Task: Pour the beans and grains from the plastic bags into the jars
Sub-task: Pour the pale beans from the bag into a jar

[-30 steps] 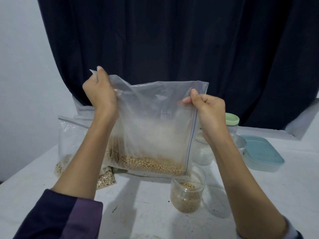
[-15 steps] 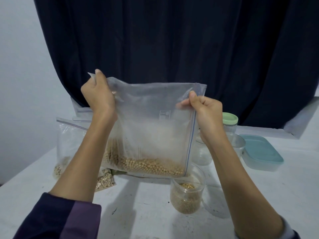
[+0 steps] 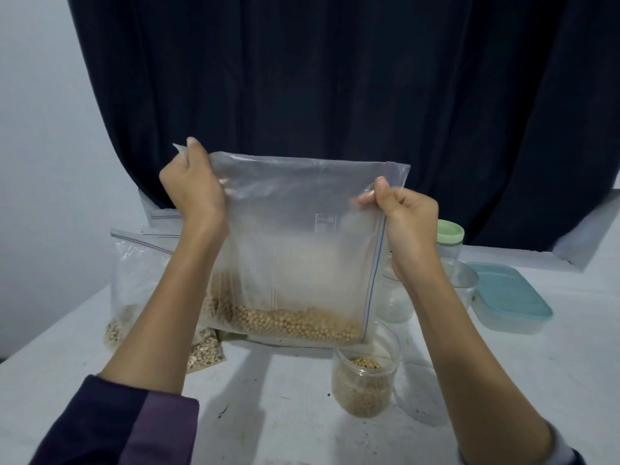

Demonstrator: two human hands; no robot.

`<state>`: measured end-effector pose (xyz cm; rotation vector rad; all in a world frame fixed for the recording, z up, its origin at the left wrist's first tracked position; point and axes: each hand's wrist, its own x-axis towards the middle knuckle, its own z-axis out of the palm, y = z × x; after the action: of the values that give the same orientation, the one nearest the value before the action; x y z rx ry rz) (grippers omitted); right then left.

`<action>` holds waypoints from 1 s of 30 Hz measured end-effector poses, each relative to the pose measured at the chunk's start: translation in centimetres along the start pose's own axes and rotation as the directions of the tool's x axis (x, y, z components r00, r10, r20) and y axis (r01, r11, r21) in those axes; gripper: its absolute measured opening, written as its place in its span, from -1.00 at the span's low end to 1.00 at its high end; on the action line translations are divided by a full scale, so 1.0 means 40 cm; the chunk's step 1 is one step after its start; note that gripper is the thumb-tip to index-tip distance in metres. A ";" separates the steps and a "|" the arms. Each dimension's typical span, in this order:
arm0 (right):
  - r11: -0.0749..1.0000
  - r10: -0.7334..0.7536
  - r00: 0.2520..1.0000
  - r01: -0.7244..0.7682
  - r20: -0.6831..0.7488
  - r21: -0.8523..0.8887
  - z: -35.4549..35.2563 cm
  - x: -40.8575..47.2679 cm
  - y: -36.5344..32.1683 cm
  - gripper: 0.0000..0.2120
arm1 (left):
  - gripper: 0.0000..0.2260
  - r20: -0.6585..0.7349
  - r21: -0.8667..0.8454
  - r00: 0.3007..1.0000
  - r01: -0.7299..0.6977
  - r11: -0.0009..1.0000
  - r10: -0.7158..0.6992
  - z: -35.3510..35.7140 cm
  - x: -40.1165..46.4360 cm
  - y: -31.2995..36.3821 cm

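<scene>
White table (image 3: 302, 414); hands (image 3: 193, 186) grip crinkly clear bag (image 3: 295, 250).

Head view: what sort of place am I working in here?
Probably a makeshift home workspace, not a proper kitchen: a plain white table, a dark curtain hung behind it, and storage jars and a lidded plastic container.

Both hands (image 3: 193, 182) (image 3: 404, 218) raised, fingers curled

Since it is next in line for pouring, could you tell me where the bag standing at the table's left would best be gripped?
Grip the left bag at its upper zip edge, coming from above: it stands upright with its grains settled at the bottom, so the top plastic is slack and free.
</scene>
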<state>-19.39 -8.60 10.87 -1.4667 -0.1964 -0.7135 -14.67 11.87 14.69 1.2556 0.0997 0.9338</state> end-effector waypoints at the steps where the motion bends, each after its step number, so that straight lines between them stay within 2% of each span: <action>1: 1.000 0.001 1.000 -0.001 0.010 -0.005 0.001 0.000 0.000 -0.66 | -0.56 0.003 -0.002 1.000 0.000 1.000 0.000 0.000 0.000 0.000; 8: 1.000 0.014 0.999 -0.014 0.029 -0.003 0.005 -0.004 0.004 -0.66 | -0.55 0.015 -0.007 1.000 -0.017 1.000 0.017 0.000 -0.003 0.001; 11: 0.999 0.008 1.000 -0.007 -0.026 0.032 0.004 -0.005 0.008 -0.66 | -0.55 0.019 -0.015 1.000 -0.019 1.000 0.019 0.000 -0.002 0.002; 20: 0.999 -0.005 0.999 0.007 -0.031 0.046 0.007 -0.009 0.012 -0.67 | -0.55 0.003 -0.014 1.000 -0.018 1.000 0.018 -0.003 0.002 -0.004; 30: 1.000 -0.014 1.000 0.014 -0.012 0.002 0.007 -0.011 0.015 -0.67 | -0.55 0.015 -0.003 1.000 -0.026 1.000 0.026 0.000 -0.004 0.003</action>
<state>-19.32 -8.21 10.17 -1.4600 -0.1984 -0.7326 -14.84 11.76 14.75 1.2636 0.0697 0.9466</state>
